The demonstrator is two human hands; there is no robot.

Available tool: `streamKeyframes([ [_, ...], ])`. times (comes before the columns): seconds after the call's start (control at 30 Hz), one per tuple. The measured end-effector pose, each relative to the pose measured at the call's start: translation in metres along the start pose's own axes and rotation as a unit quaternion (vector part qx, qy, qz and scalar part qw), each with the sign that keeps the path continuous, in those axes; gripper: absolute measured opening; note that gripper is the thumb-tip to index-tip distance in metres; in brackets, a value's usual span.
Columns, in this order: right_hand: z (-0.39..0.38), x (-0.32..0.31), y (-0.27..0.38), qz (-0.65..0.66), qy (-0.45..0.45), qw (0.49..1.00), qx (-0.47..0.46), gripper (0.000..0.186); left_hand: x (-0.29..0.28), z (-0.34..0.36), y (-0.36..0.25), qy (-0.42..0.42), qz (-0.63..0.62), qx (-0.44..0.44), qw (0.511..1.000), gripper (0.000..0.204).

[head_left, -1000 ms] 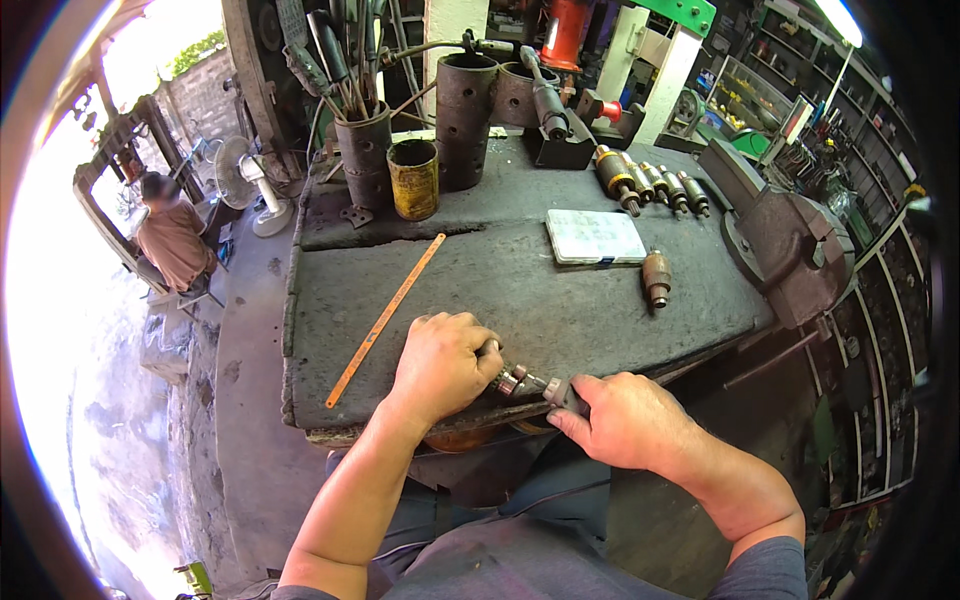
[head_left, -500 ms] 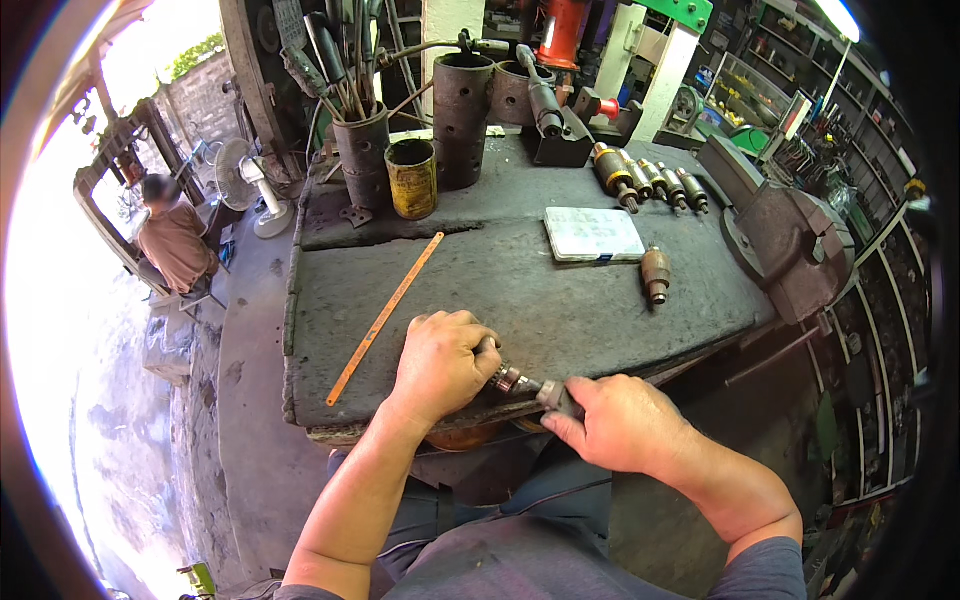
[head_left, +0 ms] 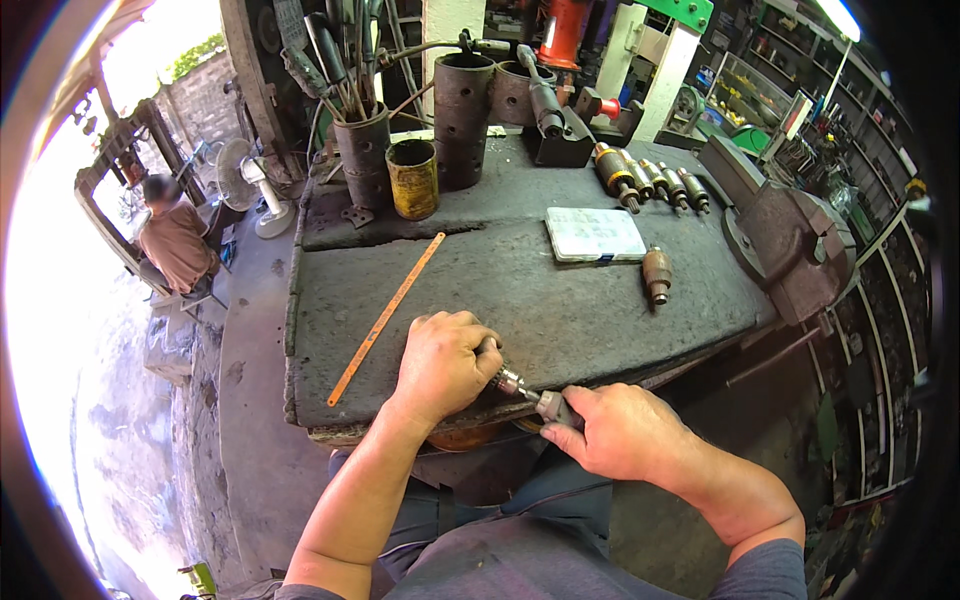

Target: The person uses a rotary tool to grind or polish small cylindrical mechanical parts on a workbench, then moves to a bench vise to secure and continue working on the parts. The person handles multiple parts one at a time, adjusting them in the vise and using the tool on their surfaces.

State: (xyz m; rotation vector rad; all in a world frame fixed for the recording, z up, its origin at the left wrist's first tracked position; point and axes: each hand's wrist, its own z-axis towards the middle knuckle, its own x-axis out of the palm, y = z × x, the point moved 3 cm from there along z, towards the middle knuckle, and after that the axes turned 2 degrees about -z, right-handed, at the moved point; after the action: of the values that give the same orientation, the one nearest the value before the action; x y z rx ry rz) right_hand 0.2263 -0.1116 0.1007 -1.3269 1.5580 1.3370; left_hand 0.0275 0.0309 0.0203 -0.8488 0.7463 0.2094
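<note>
The drill chuck [head_left: 512, 381] lies at the near edge of the counter [head_left: 560, 320], between both hands. The left hand [head_left: 445, 365] rests on the counter surface, its grip clenched over the chuck's rear end. The right hand [head_left: 620, 432] sits just off the near edge, its grip pinched around the chuck key [head_left: 552, 405], which meets the chuck's front end.

An orange hacksaw blade [head_left: 385, 318] lies diagonally, left of the left hand and apart from it. A flat white box [head_left: 596, 234] and a single armature [head_left: 656, 274] lie toward the right side of the counter. A row of armatures [head_left: 650, 182] lies near the far right corner. A bench vise [head_left: 790, 235] occupies the right edge. A yellow can [head_left: 413, 179] and perforated steel cylinders [head_left: 462, 120] stand along the far edge. The counter's middle is bare.
</note>
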Motion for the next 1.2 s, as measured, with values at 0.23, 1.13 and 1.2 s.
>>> streamKeyframes([
  [0.23, 0.005, -0.003, 0.003, -0.008, 0.016, 1.000, 0.000, 0.056, 0.000, -0.001, 0.000, 0.006, 0.004, -0.011, 1.000, 0.020],
  [1.13, 0.007, 0.002, 0.004, -0.006, 0.016, 1.000, -0.005, 0.056, 0.000, 0.001, -0.001, 0.004, -0.001, -0.003, 1.000, 0.020],
  [1.2, 0.007, 0.003, 0.006, -0.010, 0.027, 1.000, -0.009, 0.056, 0.000, 0.001, 0.000, 0.002, 0.000, -0.004, 1.000, 0.020],
])
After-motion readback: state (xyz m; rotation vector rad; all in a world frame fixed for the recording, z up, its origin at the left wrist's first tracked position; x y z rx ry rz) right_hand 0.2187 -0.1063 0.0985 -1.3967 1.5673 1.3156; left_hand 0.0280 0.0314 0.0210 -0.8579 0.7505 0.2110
